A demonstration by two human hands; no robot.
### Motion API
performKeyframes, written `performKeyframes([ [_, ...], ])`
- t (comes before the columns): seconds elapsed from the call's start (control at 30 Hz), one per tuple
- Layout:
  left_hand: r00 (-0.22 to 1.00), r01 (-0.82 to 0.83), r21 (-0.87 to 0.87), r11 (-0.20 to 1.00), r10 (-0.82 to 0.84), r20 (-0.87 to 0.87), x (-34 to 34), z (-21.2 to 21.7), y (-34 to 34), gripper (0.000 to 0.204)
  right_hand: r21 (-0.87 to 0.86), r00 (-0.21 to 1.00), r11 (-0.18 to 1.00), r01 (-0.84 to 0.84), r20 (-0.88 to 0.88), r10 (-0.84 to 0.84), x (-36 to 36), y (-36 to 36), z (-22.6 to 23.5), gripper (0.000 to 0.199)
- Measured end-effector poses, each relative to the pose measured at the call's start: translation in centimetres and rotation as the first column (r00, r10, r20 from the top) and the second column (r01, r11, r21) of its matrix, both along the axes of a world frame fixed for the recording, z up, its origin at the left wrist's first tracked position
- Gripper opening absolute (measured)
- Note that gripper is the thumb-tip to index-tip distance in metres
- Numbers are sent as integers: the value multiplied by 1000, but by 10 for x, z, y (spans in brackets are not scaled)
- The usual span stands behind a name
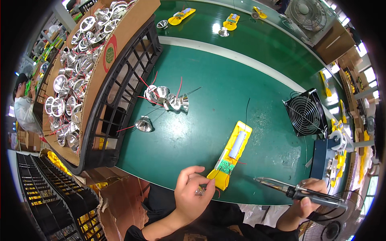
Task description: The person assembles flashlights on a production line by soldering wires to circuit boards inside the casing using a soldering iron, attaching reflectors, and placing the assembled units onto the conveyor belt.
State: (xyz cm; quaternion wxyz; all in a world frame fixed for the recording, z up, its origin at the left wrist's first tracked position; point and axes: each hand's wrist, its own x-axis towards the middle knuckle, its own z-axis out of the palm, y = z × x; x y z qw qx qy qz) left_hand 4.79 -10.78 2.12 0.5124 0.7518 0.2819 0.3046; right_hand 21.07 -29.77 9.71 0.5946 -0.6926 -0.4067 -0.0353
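My left hand is closed at the table's near edge, beside the lower end of a yellow flashlight housing. Its fingers pinch a shiny silver reflector cup, mostly hidden by them, with a red wire close by. The housing lies at a slant, holding a pale blue cylindrical battery and a green circuit board with thin wires. On the right, my right hand grips a soldering iron by its dark handle. The iron's tip points left toward the housing, apart from it.
Loose silver reflector cups with red wires lie on the green table. At left, a black crate holds a carton full of reflectors. A black fan and blue box stand right. Beyond runs a green conveyor carrying yellow housings.
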Motion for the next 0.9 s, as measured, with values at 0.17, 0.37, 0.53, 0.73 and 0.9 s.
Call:
performKeyframes([
  [0.17, 980, 187, 334, 924, -153, -124, -10, 8, 10, 16, -18, 954, 987, 157, -254, -156, -23, -8, -30, 30],
  [0.37, 934, 341, 583, 737, -197, -297, -7, 19, 14, 23, 16, 933, 992, 125, -343, -112, -25, -6, -37, 28],
  [0.53, 901, 390, 600, 698, -154, -406, 4, 21, 15, 22, 49, 923, 994, 97, -378, -71, -24, -4, -43, 24],
  [0.73, 926, 368, 497, 786, -263, -270, -5, 14, 21, 16, 71, 932, 994, 84, -360, -53, -21, -7, -46, 24],
  [0.9, 974, 224, 228, 948, -209, -90, -6, 1, 12, 9, -1, 951, 986, 165, -266, -159, -17, -13, -55, 27],
])
